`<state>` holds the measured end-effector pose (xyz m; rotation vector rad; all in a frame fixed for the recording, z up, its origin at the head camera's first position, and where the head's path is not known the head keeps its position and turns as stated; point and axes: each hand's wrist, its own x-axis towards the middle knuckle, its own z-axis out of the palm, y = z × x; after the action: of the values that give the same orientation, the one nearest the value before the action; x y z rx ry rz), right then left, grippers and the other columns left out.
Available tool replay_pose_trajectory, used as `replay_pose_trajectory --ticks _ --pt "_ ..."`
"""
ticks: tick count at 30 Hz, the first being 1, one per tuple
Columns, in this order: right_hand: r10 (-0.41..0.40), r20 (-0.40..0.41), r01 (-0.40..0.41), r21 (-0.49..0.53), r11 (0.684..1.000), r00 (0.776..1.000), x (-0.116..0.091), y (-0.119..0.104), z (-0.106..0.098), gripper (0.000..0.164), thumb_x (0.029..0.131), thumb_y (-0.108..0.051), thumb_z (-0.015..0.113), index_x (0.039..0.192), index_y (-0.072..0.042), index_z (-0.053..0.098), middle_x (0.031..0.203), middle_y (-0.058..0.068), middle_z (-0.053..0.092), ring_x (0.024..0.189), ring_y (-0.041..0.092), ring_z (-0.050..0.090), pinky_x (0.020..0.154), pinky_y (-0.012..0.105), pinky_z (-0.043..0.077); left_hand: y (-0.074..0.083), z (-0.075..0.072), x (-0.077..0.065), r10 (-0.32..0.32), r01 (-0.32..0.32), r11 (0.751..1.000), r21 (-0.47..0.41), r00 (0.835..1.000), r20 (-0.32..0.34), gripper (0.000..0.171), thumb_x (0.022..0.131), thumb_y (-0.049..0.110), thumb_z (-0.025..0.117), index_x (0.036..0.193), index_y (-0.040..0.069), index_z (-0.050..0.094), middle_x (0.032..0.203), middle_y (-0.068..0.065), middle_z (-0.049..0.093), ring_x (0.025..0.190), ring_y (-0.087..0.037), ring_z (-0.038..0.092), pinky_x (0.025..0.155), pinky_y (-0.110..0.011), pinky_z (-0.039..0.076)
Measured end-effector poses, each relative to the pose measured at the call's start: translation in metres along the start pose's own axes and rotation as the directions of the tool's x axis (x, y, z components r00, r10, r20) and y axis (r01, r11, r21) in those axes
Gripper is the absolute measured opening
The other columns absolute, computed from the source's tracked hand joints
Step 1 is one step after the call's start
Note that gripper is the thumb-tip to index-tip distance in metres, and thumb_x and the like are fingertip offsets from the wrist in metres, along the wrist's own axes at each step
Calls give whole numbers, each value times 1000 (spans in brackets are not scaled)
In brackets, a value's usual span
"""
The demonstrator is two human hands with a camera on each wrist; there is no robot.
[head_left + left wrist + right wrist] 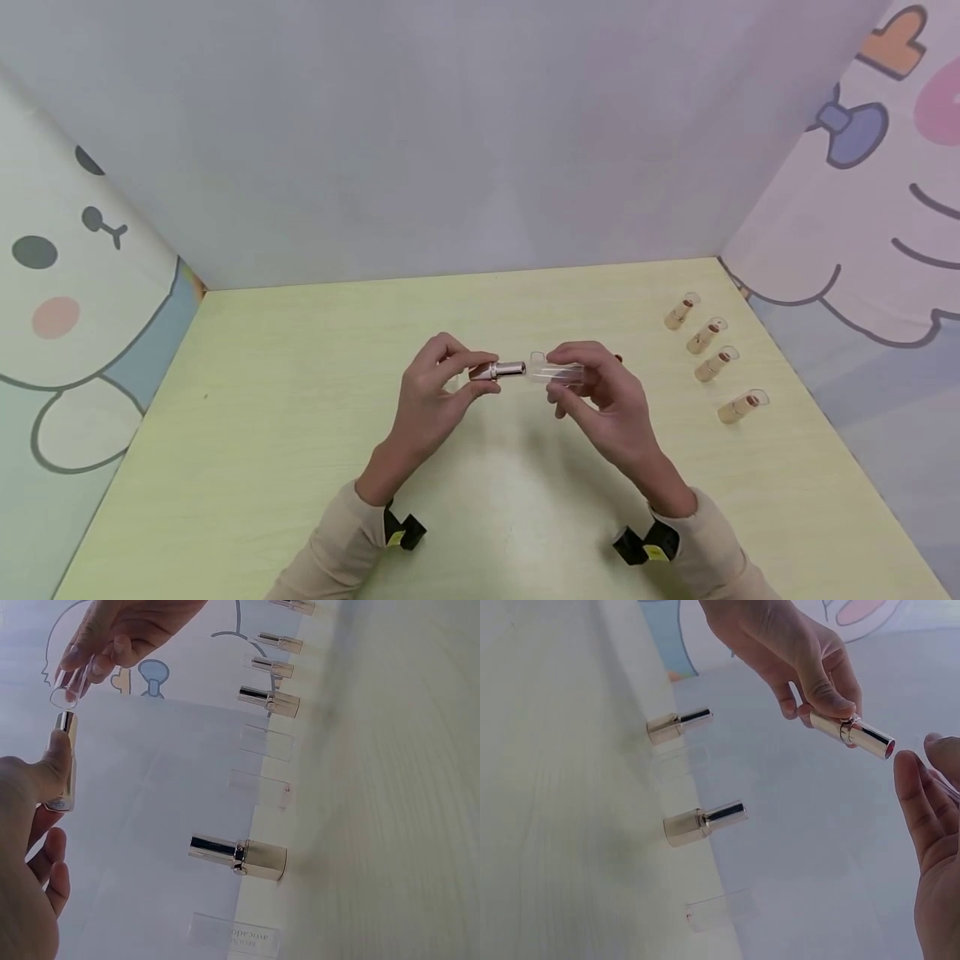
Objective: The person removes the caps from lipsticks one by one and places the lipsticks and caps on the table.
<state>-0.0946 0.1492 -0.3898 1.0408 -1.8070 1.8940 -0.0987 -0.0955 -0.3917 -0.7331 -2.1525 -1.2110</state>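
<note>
My left hand (433,393) pinches a gold lipstick tube (511,369) between thumb and fingers, with its metal end pointing right. Facing it, my right hand (611,402) holds a clear cap (537,372) between thumb and fingers. Both lie nearly in line above the table, end to end. In the left wrist view, the cap's round opening (64,697) sits just above the tube's tip (66,720), a small gap between them. The right wrist view shows a reddish tip inside the tube's open end (889,748); the cap is mostly hidden there behind the right fingers.
Several capped lipsticks (707,336) stand in a row on the right of the pale table (300,350). Wrist views show uncapped gold lipsticks (259,859) standing with loose clear caps (266,742) among them. A grey wall (450,150) backs the table, with cartoon-printed side panels.
</note>
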Motion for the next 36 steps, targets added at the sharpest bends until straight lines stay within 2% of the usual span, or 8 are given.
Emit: replay_pose_trajectory --ticks 7,10,13,19,23,30,33,36 --pt "30 -24 -30 -17 999 999 -3 8 -1 48 79 32 67 123 14 60 118 20 60 71 11 70 55 25 58 -3 -2 -1 -51 51 998 -33 999 -8 36 72 11 95 106 11 82 90 0 60 86 -13 59 76 -20 46" --pt "86 -21 -87 -54 995 996 -5 13 -1 49 80 30 69 124 10 61 118 21 60 72 10 70 56 26 58 -4 -2 -1 -63 61 996 -63 998 -20 38 71 5 95 106 10 82 90 -1 60 86 -13 61 77 -18 46" --pt "166 -9 -166 -148 975 986 -8 19 -2 45 84 21 73 124 3 64 117 19 61 72 10 71 56 27 59 -4 -3 -1 -72 71 995 -75 997 -18 37 71 6 95 106 11 82 90 -1 60 87 -13 61 77 -18 46" --pt "320 13 -292 -378 879 947 -12 30 -3 38 87 8 78 120 -8 68 115 15 66 71 18 71 55 25 59 -4 -1 -2 -78 78 995 -61 997 4 35 74 11 94 106 13 82 90 1 60 86 -11 57 75 -19 44" --pt "437 43 -371 -458 808 898 -15 36 -4 33 88 6 78 118 -6 69 113 17 66 75 21 73 55 24 58 -4 0 -2 -77 77 996 -48 997 13 35 74 13 94 107 13 82 91 1 59 86 -10 55 74 -19 43" --pt "569 100 -414 -585 697 816 -22 51 -5 30 88 1 80 115 -4 69 109 12 68 77 12 72 60 22 55 -4 3 -3 -87 89 995 -43 995 38 33 76 14 93 107 12 81 91 2 60 85 -14 56 73 -20 44" --pt "604 113 -426 -609 669 789 -24 55 -5 28 89 0 79 115 -6 70 109 9 67 79 10 70 62 22 55 -5 4 -3 -89 91 995 -45 995 45 33 77 14 92 108 13 81 91 1 60 84 -17 56 72 -20 43" --pt "616 119 -422 -627 655 779 -26 57 -4 28 89 -1 80 115 -7 70 108 8 66 79 10 68 63 21 54 -4 5 -4 -97 99 994 -44 994 52 32 78 16 92 109 15 81 91 2 59 83 -14 55 70 -20 43"
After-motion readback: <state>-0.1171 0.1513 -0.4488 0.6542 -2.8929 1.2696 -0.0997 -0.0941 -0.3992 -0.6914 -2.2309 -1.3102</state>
